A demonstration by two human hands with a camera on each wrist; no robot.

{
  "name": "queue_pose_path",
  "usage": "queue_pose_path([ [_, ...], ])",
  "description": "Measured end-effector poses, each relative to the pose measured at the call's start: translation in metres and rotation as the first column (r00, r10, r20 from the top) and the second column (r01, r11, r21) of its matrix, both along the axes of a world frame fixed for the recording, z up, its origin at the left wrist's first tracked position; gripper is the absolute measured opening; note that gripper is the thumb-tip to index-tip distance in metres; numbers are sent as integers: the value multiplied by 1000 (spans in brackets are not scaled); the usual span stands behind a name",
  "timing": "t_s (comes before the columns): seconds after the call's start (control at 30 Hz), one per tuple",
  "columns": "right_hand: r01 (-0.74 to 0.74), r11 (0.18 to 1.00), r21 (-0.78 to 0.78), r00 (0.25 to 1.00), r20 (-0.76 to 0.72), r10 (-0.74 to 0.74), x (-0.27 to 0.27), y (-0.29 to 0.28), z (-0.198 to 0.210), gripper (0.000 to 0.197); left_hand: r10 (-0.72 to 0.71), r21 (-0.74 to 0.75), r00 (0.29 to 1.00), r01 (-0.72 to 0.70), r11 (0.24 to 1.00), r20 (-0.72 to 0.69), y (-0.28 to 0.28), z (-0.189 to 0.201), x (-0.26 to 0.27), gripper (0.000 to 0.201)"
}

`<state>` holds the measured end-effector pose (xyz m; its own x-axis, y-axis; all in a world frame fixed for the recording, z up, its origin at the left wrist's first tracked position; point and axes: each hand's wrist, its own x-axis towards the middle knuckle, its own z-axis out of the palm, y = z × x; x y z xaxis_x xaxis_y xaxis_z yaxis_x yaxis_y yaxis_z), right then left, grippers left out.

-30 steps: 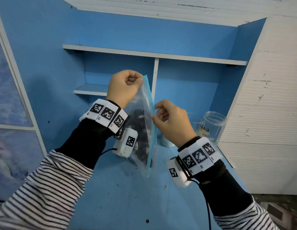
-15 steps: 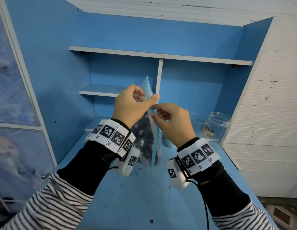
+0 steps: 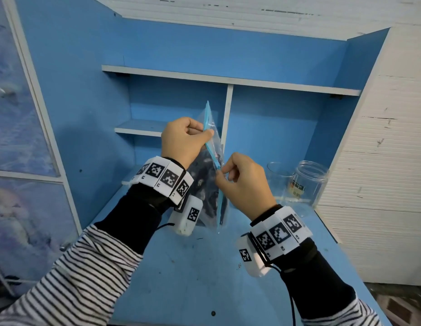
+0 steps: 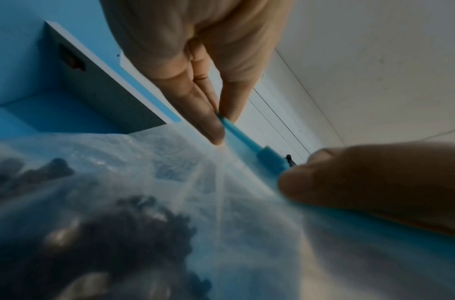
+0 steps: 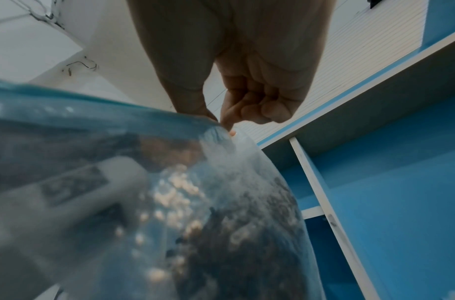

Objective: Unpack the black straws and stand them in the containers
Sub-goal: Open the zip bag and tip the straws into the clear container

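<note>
A clear zip bag (image 3: 213, 147) with a blue zipper strip (image 3: 210, 149) hangs on edge above the desk, with black straws (image 3: 204, 196) bunched inside. My left hand (image 3: 204, 132) pinches the strip high up, thumb against fingers. My right hand (image 3: 221, 171) pinches the same strip lower down, just past the blue slider (image 4: 269, 156). In the left wrist view my left hand (image 4: 219, 119) pinches the strip's end above the bag (image 4: 169, 182). In the right wrist view my right hand (image 5: 221, 123) grips the bag's (image 5: 169, 172) top edge over the straws (image 5: 234, 243).
Two clear jars (image 3: 279, 177) (image 3: 310, 182) stand without lids at the back right of the blue desk (image 3: 193, 278). Shelves (image 3: 228, 78) and a white divider (image 3: 226, 118) rise behind the bag. A white slatted wall (image 3: 381, 161) borders the right side.
My left hand came down from the bag's top corner to a lower spot on the strip. My right hand then slid down the strip, away from the left hand. The bag stays held up.
</note>
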<state>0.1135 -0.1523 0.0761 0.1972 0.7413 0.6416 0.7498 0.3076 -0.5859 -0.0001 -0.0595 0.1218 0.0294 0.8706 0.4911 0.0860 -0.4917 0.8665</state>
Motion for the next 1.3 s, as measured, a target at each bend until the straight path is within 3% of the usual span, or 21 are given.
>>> queue_pose_path([
  [0.3,0,998,58,1000,16,-1,-6,7,5,23,-11,15,1000,11,1000,-11,-3,0,4,16],
  [0.63,17,999,-45,979,204,-7,-3,-5,2,35,-27,-18,999,28,999,32,4,8,1,17],
  [0.87,42,993,-112,971,237,-14,-3,-13,6,35,-24,-33,999,25,999,21,12,12,7,17],
  [1.1,-1,973,-233,960,274,66,-18,-31,-1,38,71,-47,997,-70,996,22,27,19,-3,20],
  [1.3,-39,961,-272,950,288,120,-19,-33,2,40,29,-59,999,-27,998,27,26,17,-12,19],
])
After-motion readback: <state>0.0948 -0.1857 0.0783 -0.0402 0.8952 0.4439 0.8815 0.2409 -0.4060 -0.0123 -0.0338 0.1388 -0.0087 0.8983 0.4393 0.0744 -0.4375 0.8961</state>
